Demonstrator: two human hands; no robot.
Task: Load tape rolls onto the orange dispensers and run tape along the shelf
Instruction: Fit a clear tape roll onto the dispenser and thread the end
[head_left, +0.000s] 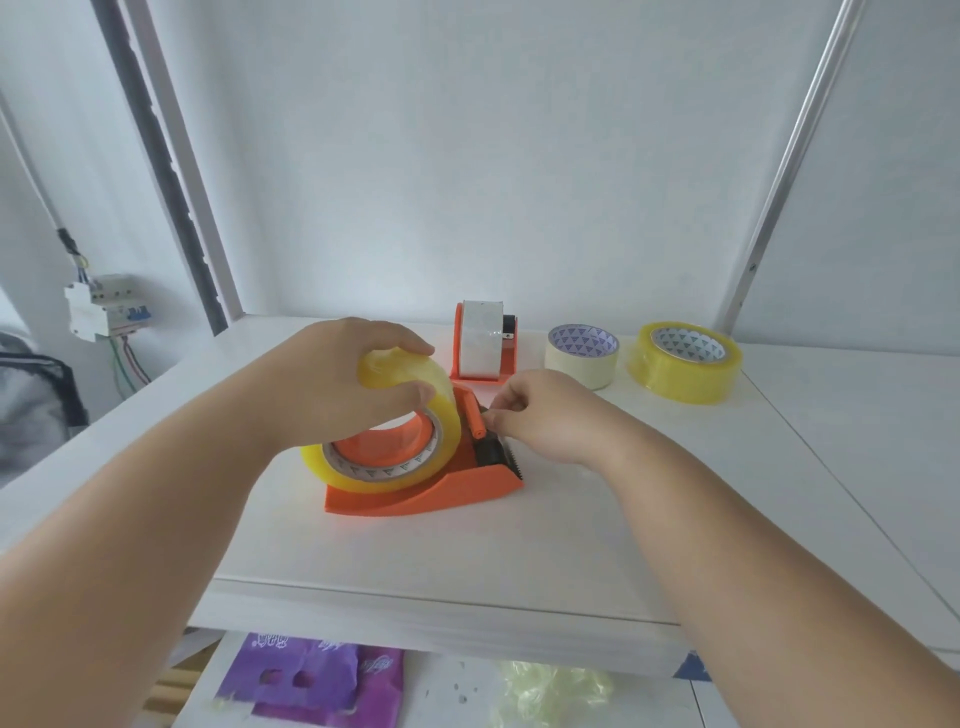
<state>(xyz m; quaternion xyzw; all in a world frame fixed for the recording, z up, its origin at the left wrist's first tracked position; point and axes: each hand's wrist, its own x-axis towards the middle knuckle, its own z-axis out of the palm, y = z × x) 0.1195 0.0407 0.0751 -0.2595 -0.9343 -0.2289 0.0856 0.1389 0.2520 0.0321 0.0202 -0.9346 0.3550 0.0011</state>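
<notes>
1. While lying below both forearms, purple bags (317, 680) and a pale yellow crumpled wad (550, 688) are sitting on a lower shelf level.
2. Under the hands, the near orange dispenser (415, 493) is resting on the white shelf (467, 561), its cutter end pointing toward the right hand.
3. The left hand (332, 384) is gripping the yellow tape roll (395, 431) from above, fingers curling over its top and thumb pressing its near face; the roll is sitting on the dispenser's orange hub.
4. The right hand (545, 415) is pinching with thumb and forefinger at the orange roller (475, 415), just beside the roll; whether a tape end is lying between the fingertips is too small to tell.
5. Beyond the hands, a second orange dispenser (480, 343) is standing upright, carrying a clear tape roll.
6. Farther to the right of the right hand, a cream tape roll (582, 361) and a fat yellow roll (683, 371) are lying flat, near each other.
7. Far left of the left hand, a breaker box (106, 306) is hanging with loose wires.
</notes>
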